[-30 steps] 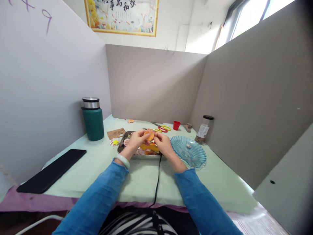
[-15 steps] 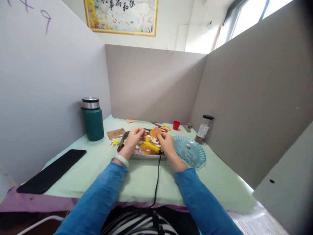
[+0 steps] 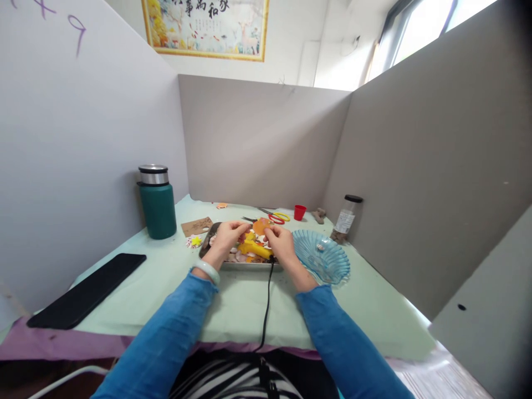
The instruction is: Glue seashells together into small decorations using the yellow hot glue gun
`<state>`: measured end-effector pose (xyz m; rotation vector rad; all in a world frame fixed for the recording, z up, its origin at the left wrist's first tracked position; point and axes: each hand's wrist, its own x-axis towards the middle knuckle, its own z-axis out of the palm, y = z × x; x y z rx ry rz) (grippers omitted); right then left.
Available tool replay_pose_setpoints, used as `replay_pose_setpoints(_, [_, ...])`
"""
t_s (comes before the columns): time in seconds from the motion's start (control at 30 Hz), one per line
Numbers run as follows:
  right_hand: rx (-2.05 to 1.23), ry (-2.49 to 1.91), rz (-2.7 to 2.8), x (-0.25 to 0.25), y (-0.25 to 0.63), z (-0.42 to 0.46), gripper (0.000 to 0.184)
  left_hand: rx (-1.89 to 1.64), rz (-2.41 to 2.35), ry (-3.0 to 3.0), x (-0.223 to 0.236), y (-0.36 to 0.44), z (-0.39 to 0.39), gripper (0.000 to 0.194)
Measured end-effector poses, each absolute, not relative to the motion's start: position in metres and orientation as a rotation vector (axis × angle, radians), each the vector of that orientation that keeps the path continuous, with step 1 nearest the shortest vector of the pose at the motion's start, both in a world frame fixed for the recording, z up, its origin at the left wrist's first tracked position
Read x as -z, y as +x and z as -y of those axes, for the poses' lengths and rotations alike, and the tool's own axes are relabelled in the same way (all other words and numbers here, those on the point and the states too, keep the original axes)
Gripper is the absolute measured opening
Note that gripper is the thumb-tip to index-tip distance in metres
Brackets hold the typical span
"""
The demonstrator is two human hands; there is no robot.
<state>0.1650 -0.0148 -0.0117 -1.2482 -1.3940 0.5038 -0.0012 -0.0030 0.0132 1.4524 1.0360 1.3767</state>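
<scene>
Over a metal tray point(image 3: 249, 266) both hands are raised, close together. My right hand point(image 3: 281, 243) pinches a thin, roundish orange piece point(image 3: 261, 226) at its right edge. The fingers of my left hand point(image 3: 226, 237) are pressed together just left of that piece; what they hold, if anything, is too small to make out. Beneath the hands lies a yellow hot glue gun point(image 3: 255, 249), partly hidden, amid shells and small colourful bits. Its black cord point(image 3: 268, 305) runs down off the table's front edge.
To the left stand a green bottle point(image 3: 158, 210) and a flat black slab point(image 3: 89, 291). A brown card point(image 3: 197, 226) lies by the tray. Scissors point(image 3: 276, 216) and a red cup point(image 3: 300, 212) sit behind. At right are a blue shell-shaped plate point(image 3: 332, 260) and a jar point(image 3: 347, 219).
The orange piece has shifted slightly left and down, nearer my left fingers. My left hand has turned slightly, its fingertips now a little lower and closer to the piece.
</scene>
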Motion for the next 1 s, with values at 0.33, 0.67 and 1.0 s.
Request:
replay_pose_setpoints(0.33, [-0.514,-1.252,1.404,0.0119,0.1646,0.0158,0.024,-1.414,-0.996,1.369,-0.0125,-0.0033,0.0018,0.027])
replay_pose_setpoints(0.67, [-0.506,-1.259,1.424,0.0141,0.1650,0.0145,0.026,-1.269,-0.849,1.352,-0.0138,-0.0054,0.0053,0.038])
replay_pose_setpoints(1.0, [-0.342,-1.583,1.765,0.0097,0.1609,0.0125,0.028,-1.362,-0.867,1.374,-0.0157,-0.0079,0.0031,0.034])
